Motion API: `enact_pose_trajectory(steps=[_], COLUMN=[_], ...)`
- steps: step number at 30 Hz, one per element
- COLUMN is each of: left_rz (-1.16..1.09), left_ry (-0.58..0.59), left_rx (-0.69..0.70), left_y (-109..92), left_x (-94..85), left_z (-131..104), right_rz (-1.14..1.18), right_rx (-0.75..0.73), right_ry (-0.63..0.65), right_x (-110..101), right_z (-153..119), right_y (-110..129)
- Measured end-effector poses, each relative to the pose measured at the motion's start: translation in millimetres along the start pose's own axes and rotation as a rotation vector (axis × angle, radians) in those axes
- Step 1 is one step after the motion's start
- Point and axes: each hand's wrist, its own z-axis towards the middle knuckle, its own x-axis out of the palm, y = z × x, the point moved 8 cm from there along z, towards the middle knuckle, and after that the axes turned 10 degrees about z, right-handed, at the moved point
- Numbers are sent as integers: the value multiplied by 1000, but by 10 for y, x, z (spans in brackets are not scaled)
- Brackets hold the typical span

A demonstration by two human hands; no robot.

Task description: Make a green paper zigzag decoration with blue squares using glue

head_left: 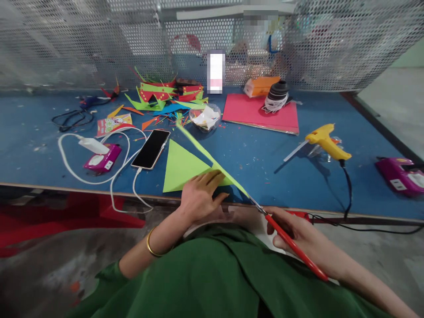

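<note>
My left hand (202, 192) lies with its fingers spread on a lime-green paper triangle (182, 165) near the table's front edge. Beside the triangle a narrow lime-green strip (202, 150) runs diagonally, passing under or along my fingertips. My right hand (294, 229) is wrapped round the red handle of a pair of scissors (285, 236). The scissors' metal tips touch the lower right end of the strip at the front edge. How far the blades are parted cannot be made out.
Left of the paper lie a phone (151, 149), a white cable (62, 154) and a purple device (103, 160). Behind are paper scraps, a plastic bowl (215, 126) and red sheets (247, 110). A yellow glue gun (326, 140) lies right; mesh (109, 53) stands behind.
</note>
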Motion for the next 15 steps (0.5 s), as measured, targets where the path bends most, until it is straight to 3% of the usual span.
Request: enact_pose_trajectory(steps=[6,11,15], left_rz=[19,-47,-105], left_ry=[145,294,346], left_rx=[-43,-21,-28], left_y=[117,188,237], left_x=[43,28,38], left_z=[169,282,242], right_rz=[-278,-298,-248], right_rx=[70,63,-40], right_ry=[60,156,81], right_x=[-165,-310,-437], right_z=[85,201,328], right_y=[96,314,433])
